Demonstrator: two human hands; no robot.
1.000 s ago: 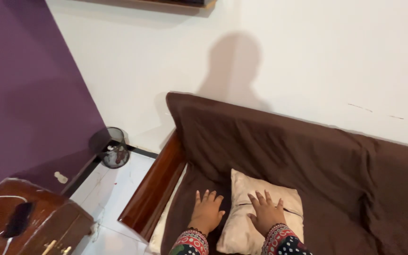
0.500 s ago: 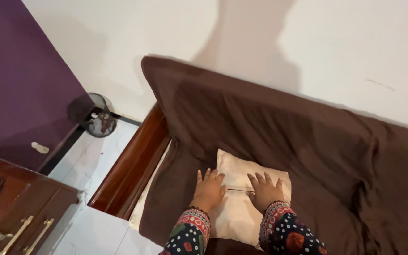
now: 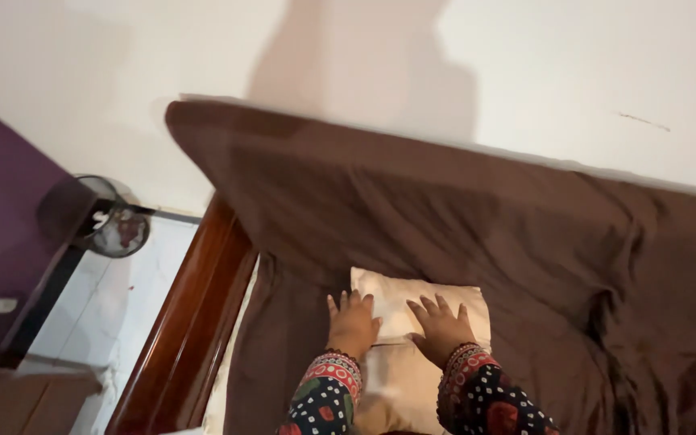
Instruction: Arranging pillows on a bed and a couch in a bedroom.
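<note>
left hand (image 3: 353,325): flat, fingers spread, palm down on left edge of the cream pillow (image 3: 420,346); thumb side partly over the brown cover; grips nothing
right hand (image 3: 441,329): flat, fingers spread and pointing up-left, palm pressed on pillow's middle; grips nothing
hands: apart, side by side, a strip of pillow between them
sleeves (image 3: 325,399): dark patterned fabric, red-and-white banded cuffs at both wrists
pillow: lies flat on the seat under both hands, top edge just past the fingertips, near end runs toward the wrists; a seam line crosses it by the right hand
brown cover (image 3: 445,217): draped over seat and backrest, wrinkled, bunched at right
wooden armrest (image 3: 195,322): left of the seat, near left hand, not touching
mesh bin (image 3: 116,227): on the tile floor by the purple wall (image 3: 2,234), well apart from hands
</note>
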